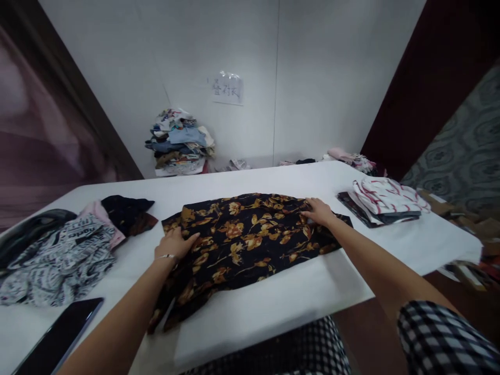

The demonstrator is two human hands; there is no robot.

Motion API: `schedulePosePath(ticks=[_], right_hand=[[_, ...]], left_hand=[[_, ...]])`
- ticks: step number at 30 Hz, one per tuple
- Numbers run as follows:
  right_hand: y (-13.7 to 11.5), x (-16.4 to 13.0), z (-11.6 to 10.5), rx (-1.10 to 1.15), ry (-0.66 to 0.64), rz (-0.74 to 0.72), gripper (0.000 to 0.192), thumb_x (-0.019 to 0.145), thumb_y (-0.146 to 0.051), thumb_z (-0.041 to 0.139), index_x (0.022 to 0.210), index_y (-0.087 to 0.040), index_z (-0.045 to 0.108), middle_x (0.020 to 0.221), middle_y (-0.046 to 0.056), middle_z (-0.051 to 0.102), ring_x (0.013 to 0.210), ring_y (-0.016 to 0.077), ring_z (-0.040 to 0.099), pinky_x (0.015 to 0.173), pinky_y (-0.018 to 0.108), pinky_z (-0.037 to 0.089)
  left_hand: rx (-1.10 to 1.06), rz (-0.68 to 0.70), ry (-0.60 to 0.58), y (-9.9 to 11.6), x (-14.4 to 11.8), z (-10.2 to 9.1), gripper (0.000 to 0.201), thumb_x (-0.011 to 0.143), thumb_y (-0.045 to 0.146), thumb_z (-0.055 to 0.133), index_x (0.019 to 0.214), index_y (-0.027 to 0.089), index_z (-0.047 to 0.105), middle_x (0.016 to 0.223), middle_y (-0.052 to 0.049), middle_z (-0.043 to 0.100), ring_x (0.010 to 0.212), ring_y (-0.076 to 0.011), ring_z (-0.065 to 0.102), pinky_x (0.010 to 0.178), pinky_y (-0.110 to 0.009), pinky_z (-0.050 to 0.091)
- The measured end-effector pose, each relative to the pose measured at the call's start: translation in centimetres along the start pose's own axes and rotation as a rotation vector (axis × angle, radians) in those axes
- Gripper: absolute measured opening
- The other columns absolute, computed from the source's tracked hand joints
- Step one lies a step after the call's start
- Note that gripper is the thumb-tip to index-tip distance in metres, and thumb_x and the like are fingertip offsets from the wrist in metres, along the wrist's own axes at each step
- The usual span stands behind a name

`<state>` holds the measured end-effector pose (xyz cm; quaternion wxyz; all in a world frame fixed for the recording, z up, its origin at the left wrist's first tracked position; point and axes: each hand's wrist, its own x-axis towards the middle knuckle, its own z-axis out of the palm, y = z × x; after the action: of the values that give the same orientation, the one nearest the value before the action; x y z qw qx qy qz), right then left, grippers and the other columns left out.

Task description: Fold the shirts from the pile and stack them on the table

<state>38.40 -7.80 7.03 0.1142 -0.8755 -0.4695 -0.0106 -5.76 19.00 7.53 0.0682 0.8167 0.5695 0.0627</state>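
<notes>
A dark shirt with golden-brown flowers (242, 239) lies spread sideways on the white table. Its lower left part trails over the table's front edge, and its left end shows folds. My left hand (174, 245) rests on the left end of the shirt, thumb stretched out to the right, fingers pointing away from me. On the shirt's far right portion lies my right hand (319, 212), its thumb apart from the fingers. Both hands touch the cloth from above; the undersides of the fingers are hidden.
Crumpled clothes (74, 250) lie on the left, with a phone (58, 338) in front of them. Folded garments (385, 200) are stacked at the right. Behind the white table (242, 182) rises a tall clothes pile (182, 143). A paper sign (227, 88) hangs on the wall.
</notes>
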Motion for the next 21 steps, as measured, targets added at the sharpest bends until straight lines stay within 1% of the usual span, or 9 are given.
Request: schedulePosePath(ticks=[2,3,6,8,10,12,14,17,21], right_hand=[[-0.8,1.8,0.7,-0.079,-0.065,0.040,0.072,0.084,-0.052,0.055,0.146,-0.022,0.033,0.147,0.013,0.041,0.137,0.0341,0.032,0.106,0.055,0.029],[-1.0,2.6,1.0,-0.105,-0.105,0.043,0.075,0.084,-0.054,0.054,0.147,-0.022,0.030,0.145,0.014,0.043,0.135,0.0353,0.034,0.104,0.057,0.030],[-0.9,4.0,2.0,-0.175,-0.165,-0.012,0.070,0.085,-0.054,0.052,0.145,-0.022,0.036,0.131,0.016,0.055,0.121,0.0341,0.049,0.097,0.050,0.036],[-0.6,4.4,2.5,-0.224,-0.143,-0.094,0.052,0.089,-0.047,0.049,0.135,-0.022,0.049,0.121,0.015,0.061,0.111,0.0302,0.056,0.090,0.041,0.039],[-0.5,4.8,2.8,-0.263,-0.110,-0.178,0.036,0.091,-0.037,0.046,0.121,-0.022,0.061,0.112,0.012,0.064,0.105,0.0260,0.058,0.086,0.035,0.039],[-0.7,5.4,2.9,-0.290,-0.072,-0.219,0.029,0.091,-0.028,0.045,0.109,-0.021,0.066,0.105,0.010,0.066,0.100,0.0236,0.059,0.085,0.033,0.037],[-1.2,6.2,3.1,-0.299,-0.007,-0.212,0.027,0.090,-0.024,0.044,0.104,-0.019,0.068,0.101,0.010,0.067,0.098,0.0229,0.059,0.086,0.034,0.035],[-2.1,7.8,3.8,-0.280,0.098,-0.148,0.030,0.091,-0.025,0.042,0.106,-0.019,0.067,0.102,0.011,0.066,0.100,0.0235,0.057,0.089,0.036,0.032],[-2.1,9.0,5.0,-0.201,0.057,-0.091,0.035,0.090,-0.032,0.045,0.119,-0.022,0.062,0.110,0.012,0.065,0.107,0.0266,0.056,0.092,0.041,0.034]], left_hand=[[0.057,-0.081,-0.035,1.1,1.0,0.3,0.080,0.071,0.073,0.045,0.121,0.010,0.054,0.125,-0.023,0.057,0.116,-0.0392,0.054,0.090,-0.048,0.047],[0.088,-0.095,-0.045,1.7,1.3,0.5,0.079,0.073,0.071,0.045,0.123,0.010,0.053,0.127,-0.023,0.056,0.116,-0.0388,0.053,0.090,-0.047,0.047],[0.145,-0.015,-0.057,2.8,1.6,1.3,0.055,0.084,0.053,0.041,0.119,0.013,0.055,0.126,-0.021,0.056,0.112,-0.0332,0.057,0.087,-0.042,0.048],[0.158,0.065,-0.071,3.1,2.0,1.8,0.040,0.088,0.039,0.036,0.112,0.016,0.058,0.121,-0.017,0.060,0.106,-0.0292,0.061,0.084,-0.039,0.049],[0.176,0.128,-0.074,3.2,2.8,2.0,0.035,0.089,0.034,0.035,0.107,0.017,0.059,0.117,-0.015,0.062,0.102,-0.0282,0.063,0.080,-0.038,0.049],[0.197,0.158,-0.055,3.4,4.2,1.7,0.034,0.089,0.033,0.034,0.106,0.017,0.060,0.117,-0.016,0.063,0.100,-0.0293,0.064,0.078,-0.039,0.050],[0.197,0.143,0.002,3.8,6.0,1.1,0.037,0.090,0.032,0.032,0.110,0.016,0.058,0.118,-0.017,0.062,0.098,-0.0307,0.064,0.077,-0.041,0.050],[0.181,0.091,0.059,4.4,8.5,0.6,0.037,0.090,0.031,0.033,0.114,0.016,0.058,0.118,-0.017,0.063,0.100,-0.0313,0.064,0.079,-0.042,0.049],[0.148,0.001,-0.078,4.4,9.9,1.1,0.040,0.087,0.038,0.041,0.113,0.013,0.059,0.118,-0.019,0.062,0.104,-0.0326,0.061,0.081,-0.042,0.050]])
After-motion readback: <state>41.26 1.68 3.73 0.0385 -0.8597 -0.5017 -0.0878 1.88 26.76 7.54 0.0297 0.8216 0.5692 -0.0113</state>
